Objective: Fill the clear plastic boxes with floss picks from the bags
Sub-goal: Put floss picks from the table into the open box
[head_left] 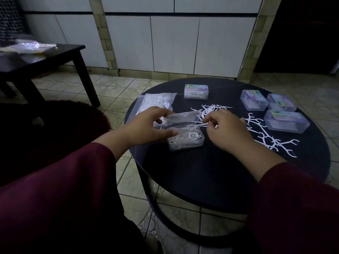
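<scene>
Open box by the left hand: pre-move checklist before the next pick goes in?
1. Lid of the open box up, opening clear: ok.
2. Left hand steadies the box at lid and front edge: ok.
3. Right hand pinches a floss pick: ok; how many it pinches, cannot tell.
4. Room left in the box: cannot tell; it already looks well filled.
5. Loose picks within reach on the round table: ok.
6. Bag with picks behind the left hand: ok.

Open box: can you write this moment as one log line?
open box: part-filled | left hand: holds lid | right hand: pinches floss pick
</scene>
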